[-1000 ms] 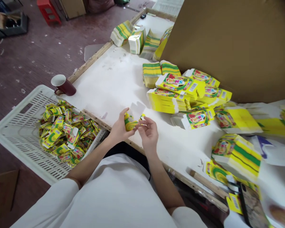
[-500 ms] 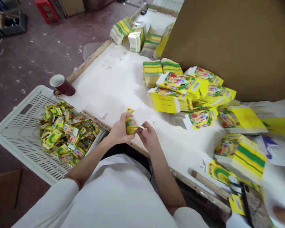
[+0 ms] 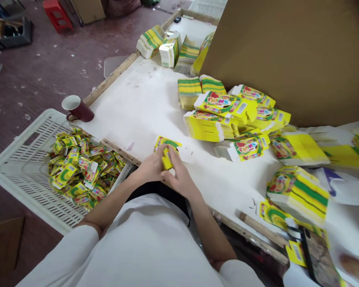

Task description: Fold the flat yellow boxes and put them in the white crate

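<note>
Both hands are at the table's front edge around a small yellow carton (image 3: pixel 166 160). My left hand (image 3: pixel 151 167) is closed around its left side. The fingers and thumb of my right hand (image 3: pixel 180 175) press on it from the right. Much of the carton is hidden by the fingers. Just beyond the fingertips, a flat printed yellow-and-green carton (image 3: pixel 168 141) lies on the white tabletop (image 3: pixel 131 103). To the left of my left forearm, a white plastic basket (image 3: pixel 20 159) holds a heap of folded small cartons (image 3: pixel 77 167).
A maroon mug (image 3: pixel 79 109) stands at the table's left corner. Stacks of flat cartons (image 3: pixel 215 127) lie to the right, before a large brown cardboard sheet (image 3: pixel 287 63). A wooden stick (image 3: pixel 261 229) and a phone (image 3: pixel 320 255) lie front right. A blurred hand (image 3: pixel 356 267) shows lower right.
My right fingers have moved from pinching a white flap to pressing against the carton. Its raised white flaps no longer show, and the flat carton behind is now more visible.
</note>
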`<state>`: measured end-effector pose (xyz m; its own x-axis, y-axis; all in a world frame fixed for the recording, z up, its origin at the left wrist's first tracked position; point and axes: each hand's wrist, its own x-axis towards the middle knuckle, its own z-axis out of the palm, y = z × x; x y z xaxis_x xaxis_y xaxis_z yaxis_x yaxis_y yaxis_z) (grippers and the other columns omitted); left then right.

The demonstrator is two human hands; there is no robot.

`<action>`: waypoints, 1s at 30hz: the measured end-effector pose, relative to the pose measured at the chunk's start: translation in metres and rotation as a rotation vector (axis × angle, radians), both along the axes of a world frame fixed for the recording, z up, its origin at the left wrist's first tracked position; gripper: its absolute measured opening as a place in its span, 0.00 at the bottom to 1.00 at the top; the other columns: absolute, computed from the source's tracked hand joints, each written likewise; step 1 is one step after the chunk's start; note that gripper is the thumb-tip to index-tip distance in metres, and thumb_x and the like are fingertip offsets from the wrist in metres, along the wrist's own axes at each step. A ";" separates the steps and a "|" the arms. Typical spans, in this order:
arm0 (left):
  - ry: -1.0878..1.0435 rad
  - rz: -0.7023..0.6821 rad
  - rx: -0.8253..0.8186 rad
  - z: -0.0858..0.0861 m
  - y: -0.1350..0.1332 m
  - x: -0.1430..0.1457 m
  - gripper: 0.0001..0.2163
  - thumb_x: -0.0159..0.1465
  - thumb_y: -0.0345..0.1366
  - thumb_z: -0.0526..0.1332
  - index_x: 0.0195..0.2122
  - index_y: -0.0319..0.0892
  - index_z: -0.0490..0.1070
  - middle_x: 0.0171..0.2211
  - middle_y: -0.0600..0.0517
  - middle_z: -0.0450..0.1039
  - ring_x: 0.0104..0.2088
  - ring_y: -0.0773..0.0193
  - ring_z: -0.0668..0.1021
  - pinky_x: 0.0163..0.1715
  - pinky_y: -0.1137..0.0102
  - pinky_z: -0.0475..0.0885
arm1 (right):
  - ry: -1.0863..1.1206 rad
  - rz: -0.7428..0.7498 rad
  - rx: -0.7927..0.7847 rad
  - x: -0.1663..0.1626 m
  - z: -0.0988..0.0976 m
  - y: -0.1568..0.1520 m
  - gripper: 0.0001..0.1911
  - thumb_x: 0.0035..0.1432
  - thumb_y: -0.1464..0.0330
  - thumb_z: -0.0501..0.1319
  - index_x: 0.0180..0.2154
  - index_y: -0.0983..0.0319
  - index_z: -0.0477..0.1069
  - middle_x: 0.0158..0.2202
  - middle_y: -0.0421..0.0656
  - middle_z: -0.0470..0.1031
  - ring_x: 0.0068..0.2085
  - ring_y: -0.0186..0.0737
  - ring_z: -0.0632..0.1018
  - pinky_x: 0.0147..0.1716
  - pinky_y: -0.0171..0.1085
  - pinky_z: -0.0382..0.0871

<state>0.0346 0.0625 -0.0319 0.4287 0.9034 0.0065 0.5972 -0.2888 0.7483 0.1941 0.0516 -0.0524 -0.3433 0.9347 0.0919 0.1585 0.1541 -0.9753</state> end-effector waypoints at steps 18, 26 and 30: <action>0.031 0.138 0.076 0.019 0.011 -0.026 0.28 0.49 0.36 0.74 0.52 0.44 0.70 0.44 0.48 0.76 0.41 0.57 0.79 0.42 0.64 0.73 | -0.168 0.091 0.259 0.044 0.003 0.023 0.16 0.62 0.65 0.64 0.52 0.54 0.78 0.66 0.49 0.66 0.65 0.51 0.69 0.61 0.50 0.68; 0.021 0.186 0.082 0.023 0.007 -0.018 0.26 0.51 0.35 0.73 0.51 0.44 0.70 0.44 0.49 0.74 0.44 0.57 0.79 0.43 0.65 0.74 | -0.097 0.012 0.192 0.030 0.004 0.024 0.12 0.58 0.67 0.68 0.45 0.55 0.80 0.61 0.49 0.71 0.64 0.52 0.70 0.60 0.51 0.68; 0.009 0.192 0.088 0.024 0.004 -0.019 0.26 0.53 0.36 0.72 0.53 0.43 0.68 0.46 0.48 0.73 0.46 0.56 0.78 0.45 0.64 0.74 | -0.021 -0.073 0.159 0.026 0.004 0.018 0.19 0.58 0.63 0.68 0.51 0.55 0.75 0.61 0.50 0.69 0.65 0.53 0.67 0.60 0.53 0.68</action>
<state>0.0157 0.0670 -0.0075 0.2495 0.9646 0.0860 0.6537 -0.2332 0.7199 0.2201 0.0699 -0.0484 -0.2787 0.9315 0.2338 0.1949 0.2932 -0.9360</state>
